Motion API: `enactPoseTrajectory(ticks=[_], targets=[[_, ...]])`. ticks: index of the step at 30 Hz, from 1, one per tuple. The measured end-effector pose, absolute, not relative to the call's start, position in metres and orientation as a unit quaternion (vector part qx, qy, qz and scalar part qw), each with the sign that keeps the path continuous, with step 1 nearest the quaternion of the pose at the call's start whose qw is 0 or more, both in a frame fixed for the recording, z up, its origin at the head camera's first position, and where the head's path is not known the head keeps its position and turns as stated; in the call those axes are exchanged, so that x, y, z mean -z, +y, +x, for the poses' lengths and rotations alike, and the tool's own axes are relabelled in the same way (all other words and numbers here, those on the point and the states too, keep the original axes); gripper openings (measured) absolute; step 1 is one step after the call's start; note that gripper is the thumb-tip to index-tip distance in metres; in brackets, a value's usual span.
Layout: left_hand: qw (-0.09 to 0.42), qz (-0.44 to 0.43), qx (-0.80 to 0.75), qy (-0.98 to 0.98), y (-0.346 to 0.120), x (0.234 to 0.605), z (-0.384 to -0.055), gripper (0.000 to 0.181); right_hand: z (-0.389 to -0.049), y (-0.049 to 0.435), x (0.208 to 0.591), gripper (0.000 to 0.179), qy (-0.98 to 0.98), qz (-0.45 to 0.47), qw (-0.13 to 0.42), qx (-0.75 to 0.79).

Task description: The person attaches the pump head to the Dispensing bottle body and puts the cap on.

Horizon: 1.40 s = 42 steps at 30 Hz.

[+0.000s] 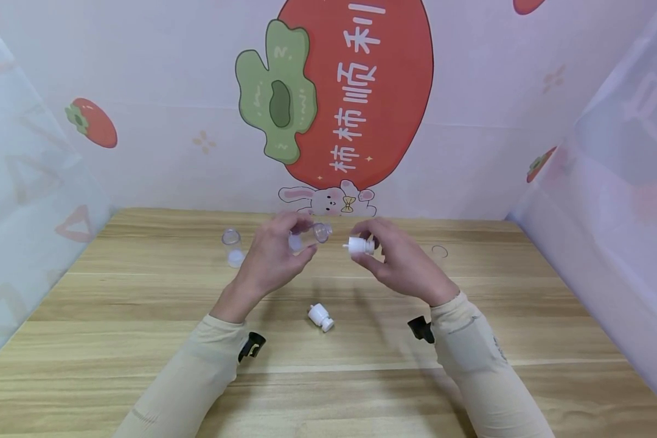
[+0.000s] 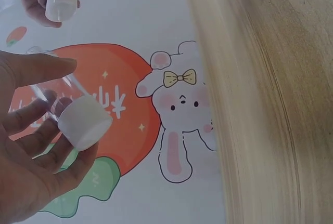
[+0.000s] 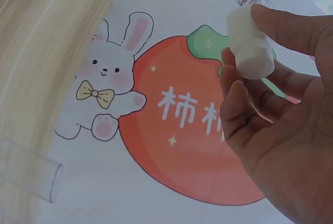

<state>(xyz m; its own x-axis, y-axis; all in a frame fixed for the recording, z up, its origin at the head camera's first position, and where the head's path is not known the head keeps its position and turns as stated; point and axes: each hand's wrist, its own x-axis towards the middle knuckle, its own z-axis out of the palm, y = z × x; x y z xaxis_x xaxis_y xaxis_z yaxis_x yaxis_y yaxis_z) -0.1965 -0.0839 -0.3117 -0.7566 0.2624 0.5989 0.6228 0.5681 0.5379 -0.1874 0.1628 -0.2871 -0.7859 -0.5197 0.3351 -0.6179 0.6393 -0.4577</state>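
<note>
My left hand point(image 1: 274, 255) grips a clear bottle point(image 1: 306, 237) with a white base point(image 2: 86, 122) between thumb and fingers. The bottle lies tilted over, its open neck pointing right. Across from it, my right hand point(image 1: 402, 261) pinches a white pump head point(image 1: 359, 245), its thin stem toward the bottle. A small gap separates the stem from the neck. On the table below the hands lies a second white pump head point(image 1: 320, 317). Left of my left hand, another clear bottle point(image 1: 232, 248) stands on the table.
A clear cylindrical cover point(image 3: 36, 174) is on the table beyond my right hand, faint in the head view. The wooden table point(image 1: 142, 340) ends at a printed back wall point(image 1: 170, 158). Printed sheets also rise along the left and right sides.
</note>
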Motion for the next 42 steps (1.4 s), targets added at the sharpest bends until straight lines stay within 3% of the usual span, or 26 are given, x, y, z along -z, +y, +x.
enactPoseTrajectory(ticks=[19,42], targets=[[0.183,-0.246,0.338,-0.890,-0.0817,0.3098,-0.1918,0.033,-0.1882,0.1629,0.2850,0.028,-0.889,0.314,0.147,-0.299],[0.143,-0.264,0.312,-0.901,-0.0781,0.3111,-0.1895,0.036,-0.1880,0.1606,0.2871,0.036,-0.863,0.335,0.161,-0.342]])
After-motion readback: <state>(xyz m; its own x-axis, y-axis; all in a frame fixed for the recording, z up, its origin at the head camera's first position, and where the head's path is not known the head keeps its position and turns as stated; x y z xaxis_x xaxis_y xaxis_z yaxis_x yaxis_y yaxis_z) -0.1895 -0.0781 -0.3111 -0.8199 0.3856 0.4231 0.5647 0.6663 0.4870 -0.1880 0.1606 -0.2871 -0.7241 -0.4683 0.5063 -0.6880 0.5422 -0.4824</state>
